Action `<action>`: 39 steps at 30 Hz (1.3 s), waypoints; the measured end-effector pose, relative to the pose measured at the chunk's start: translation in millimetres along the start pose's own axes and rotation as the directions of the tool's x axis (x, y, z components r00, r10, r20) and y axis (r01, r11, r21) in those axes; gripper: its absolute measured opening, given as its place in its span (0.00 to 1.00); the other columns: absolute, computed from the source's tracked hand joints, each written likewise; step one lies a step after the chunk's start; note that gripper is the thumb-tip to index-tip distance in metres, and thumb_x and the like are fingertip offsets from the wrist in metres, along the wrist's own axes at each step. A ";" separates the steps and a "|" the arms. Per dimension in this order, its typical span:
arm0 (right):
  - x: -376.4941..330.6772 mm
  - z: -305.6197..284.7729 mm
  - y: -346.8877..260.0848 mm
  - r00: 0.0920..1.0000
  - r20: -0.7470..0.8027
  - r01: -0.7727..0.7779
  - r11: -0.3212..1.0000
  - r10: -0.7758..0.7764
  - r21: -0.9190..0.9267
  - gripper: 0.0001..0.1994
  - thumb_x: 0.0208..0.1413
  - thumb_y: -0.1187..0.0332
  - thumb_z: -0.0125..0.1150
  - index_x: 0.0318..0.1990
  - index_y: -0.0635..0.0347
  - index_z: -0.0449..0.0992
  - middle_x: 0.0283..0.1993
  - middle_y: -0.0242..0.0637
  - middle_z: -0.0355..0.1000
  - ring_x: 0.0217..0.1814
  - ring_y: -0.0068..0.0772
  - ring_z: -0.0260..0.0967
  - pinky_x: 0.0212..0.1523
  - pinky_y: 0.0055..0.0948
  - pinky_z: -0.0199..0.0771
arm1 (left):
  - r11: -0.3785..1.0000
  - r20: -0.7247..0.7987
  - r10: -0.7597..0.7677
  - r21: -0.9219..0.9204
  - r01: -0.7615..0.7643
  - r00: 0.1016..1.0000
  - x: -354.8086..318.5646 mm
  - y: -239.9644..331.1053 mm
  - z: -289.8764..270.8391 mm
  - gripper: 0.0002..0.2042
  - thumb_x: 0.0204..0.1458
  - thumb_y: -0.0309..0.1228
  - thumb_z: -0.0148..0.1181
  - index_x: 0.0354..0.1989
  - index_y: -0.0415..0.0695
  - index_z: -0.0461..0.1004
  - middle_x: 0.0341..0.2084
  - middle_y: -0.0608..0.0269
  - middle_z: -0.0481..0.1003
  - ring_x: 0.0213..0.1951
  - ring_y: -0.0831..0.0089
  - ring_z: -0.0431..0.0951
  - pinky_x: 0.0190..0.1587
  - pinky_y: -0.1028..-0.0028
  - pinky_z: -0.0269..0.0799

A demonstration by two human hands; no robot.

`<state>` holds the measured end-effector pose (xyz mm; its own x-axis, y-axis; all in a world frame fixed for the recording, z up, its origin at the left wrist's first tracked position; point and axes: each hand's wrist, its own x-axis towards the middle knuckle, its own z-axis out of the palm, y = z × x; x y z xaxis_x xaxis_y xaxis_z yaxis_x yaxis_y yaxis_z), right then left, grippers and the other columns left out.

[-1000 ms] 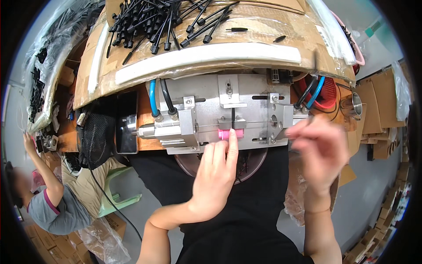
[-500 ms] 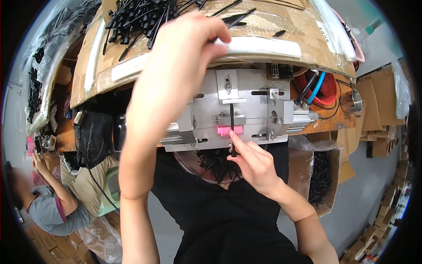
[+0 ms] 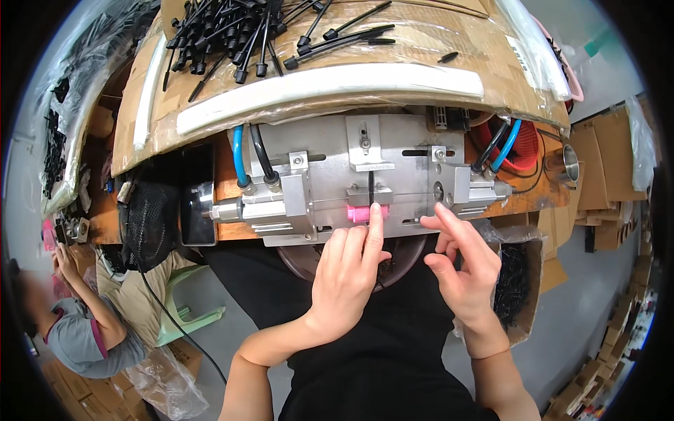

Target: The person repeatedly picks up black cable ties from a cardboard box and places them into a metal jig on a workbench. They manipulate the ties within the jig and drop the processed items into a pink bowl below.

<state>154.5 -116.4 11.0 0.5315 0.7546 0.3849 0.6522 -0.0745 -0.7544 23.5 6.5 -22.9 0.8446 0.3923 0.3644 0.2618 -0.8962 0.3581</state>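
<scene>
A slim black plastic rod (image 3: 371, 184) lies lengthwise in the metal fixture (image 3: 330, 147), across a small metal block and a pink holder (image 3: 358, 213). Its near end is hidden under my left hand (image 3: 344, 277). That hand's index finger presses along the rod at the pink holder, its thumb beside it and the other fingers bent. My right hand (image 3: 465, 263) is off to the right, fingers apart and curved, holding nothing. A round bowl (image 3: 411, 256) sits below the fixture's front edge, partly covered by my left hand.
Black rods with thicker heads (image 3: 242, 42) are heaped on a cardboard surface (image 3: 421, 56) behind the fixture. Metal cylinders with hoses (image 3: 270, 203) flank it. A carton of black parts (image 3: 516, 281) stands at right, a red basket (image 3: 518, 147) behind. A person (image 3: 95, 323) sits at far left.
My left hand has come down from the heaped rods to the rod in the fixture. The right hand has let go of that rod and moved right, its fingers opening.
</scene>
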 end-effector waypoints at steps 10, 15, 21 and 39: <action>109.8 2.8 -23.6 0.881 -0.031 0.455 0.865 -0.471 -0.210 0.17 0.46 0.87 0.60 0.45 0.66 0.78 0.38 0.41 0.78 0.34 0.32 0.73 0.32 0.26 0.71 | 0.992 -0.140 0.127 0.016 -0.126 0.982 58.6 -37.7 -60.6 0.25 0.44 0.20 0.58 0.55 0.39 0.70 0.34 0.58 0.67 0.38 0.61 0.70 0.44 0.63 0.69; 268.1 28.9 -19.0 0.716 0.537 0.681 0.613 -0.445 -0.400 0.07 0.55 0.72 0.58 0.40 0.60 0.79 0.36 0.45 0.78 0.37 0.42 0.77 0.36 0.34 0.76 | 0.986 -0.110 0.150 0.087 -0.141 0.982 164.3 -99.3 -91.3 0.04 0.53 0.24 0.57 0.36 0.40 0.75 0.35 0.55 0.73 0.42 0.57 0.71 0.47 0.65 0.67; 301.1 22.7 -0.7 0.680 0.614 0.646 0.723 -0.400 -0.245 0.07 0.51 0.77 0.57 0.36 0.60 0.80 0.34 0.46 0.78 0.38 0.48 0.75 0.39 0.40 0.73 | 0.979 0.234 0.203 -0.078 -0.190 0.951 170.8 -104.5 -121.7 0.07 0.50 0.22 0.59 0.37 0.41 0.76 0.30 0.59 0.75 0.37 0.63 0.73 0.45 0.67 0.68; 169.1 -103.0 -2.4 0.958 -0.196 0.273 0.880 -0.211 0.388 0.13 0.64 0.68 0.54 0.50 0.67 0.75 0.42 0.45 0.78 0.42 0.36 0.76 0.34 0.24 0.74 | 0.983 -0.171 0.149 -0.084 -0.165 0.974 36.4 -25.3 -62.0 0.17 0.37 0.13 0.60 0.38 0.41 0.78 0.36 0.57 0.73 0.39 0.59 0.73 0.42 0.65 0.70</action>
<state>298.5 -55.8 132.7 0.4778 0.6103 0.6319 0.5095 0.3934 -0.7652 18.6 56.3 34.6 0.7816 0.2842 0.5553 0.0789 -0.9281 0.3639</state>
